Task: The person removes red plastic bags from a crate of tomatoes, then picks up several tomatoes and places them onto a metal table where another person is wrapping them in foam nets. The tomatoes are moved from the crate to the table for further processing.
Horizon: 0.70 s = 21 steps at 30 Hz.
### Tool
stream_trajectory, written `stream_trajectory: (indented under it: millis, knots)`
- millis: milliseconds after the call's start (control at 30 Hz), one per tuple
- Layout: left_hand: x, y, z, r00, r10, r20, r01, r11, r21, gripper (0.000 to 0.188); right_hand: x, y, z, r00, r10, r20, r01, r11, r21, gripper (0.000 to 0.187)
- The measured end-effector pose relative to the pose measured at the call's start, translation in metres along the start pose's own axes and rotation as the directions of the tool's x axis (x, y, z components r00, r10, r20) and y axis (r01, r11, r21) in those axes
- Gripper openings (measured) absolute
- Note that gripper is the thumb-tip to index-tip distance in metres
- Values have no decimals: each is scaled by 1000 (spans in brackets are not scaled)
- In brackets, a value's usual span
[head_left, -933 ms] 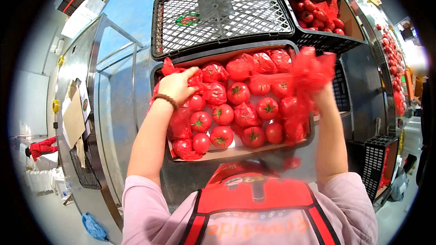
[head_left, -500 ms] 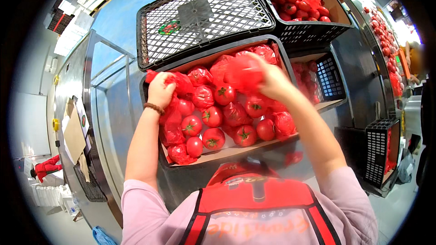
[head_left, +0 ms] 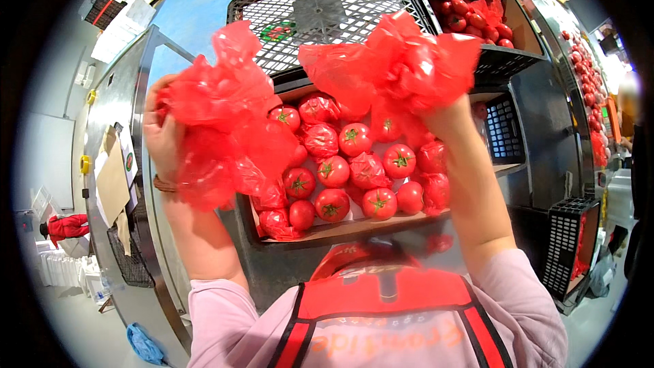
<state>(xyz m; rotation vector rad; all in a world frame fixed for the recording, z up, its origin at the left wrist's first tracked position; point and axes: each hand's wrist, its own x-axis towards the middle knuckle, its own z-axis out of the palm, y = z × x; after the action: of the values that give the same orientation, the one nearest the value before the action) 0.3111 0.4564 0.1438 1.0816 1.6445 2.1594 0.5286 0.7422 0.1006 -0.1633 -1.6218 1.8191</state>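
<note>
My left hand [head_left: 162, 133] is closed on a crumpled bunch of thin red plastic wrapping [head_left: 225, 116], raised over the left side of the crate. Another loose bunch of red plastic wrapping [head_left: 409, 61] is held up by my right hand [head_left: 446, 119], whose fingers are hidden behind it. Below both hands, a black crate [head_left: 354, 234] lined with brown cardboard holds several tomatoes [head_left: 332, 204]. Most of them show bare red skin and green stems. A few, like the wrapped tomato [head_left: 320, 140], sit in red film.
A black mesh crate [head_left: 313, 10] lies behind the tomato crate. To the back right stands a crate of tomatoes [head_left: 521, 51], with a partly hidden black crate [head_left: 503, 129] below it. Tomatoes [head_left: 586, 88] line the far right. A metal frame [head_left: 146, 48] is on the left.
Both hands have risen from the tomatoes with bunches of red wrapping, the left moving outward to the left. More bare tomatoes show at the back of the crate. The view has shifted slightly.
</note>
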Motion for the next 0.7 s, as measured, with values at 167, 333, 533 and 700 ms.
stream_trajectory:
  millis: [167, 333, 533, 700]
  knots:
    - [-37, -39, 87, 892, -284, 351, 189, 941, 282, 93, -29, 8, 46, 979, -91, 182, 180, 807, -563, 40]
    - [-115, -85, 97, 729, -620, 290, 651, 759, -15, 51, -108, 54, 58, 884, 135, 448, 256, 663, -704, 56]
    - [-156, -100, 58, 869, -484, 100, 345, 740, 577, 37, -52, 81, -14, 972, -19, 233, 212, 493, -844, 37]
    - [-137, -93, 78, 914, -232, 333, -79, 704, 706, 41, -10, 118, -75, 944, -172, 283, 272, -83, -959, 15]
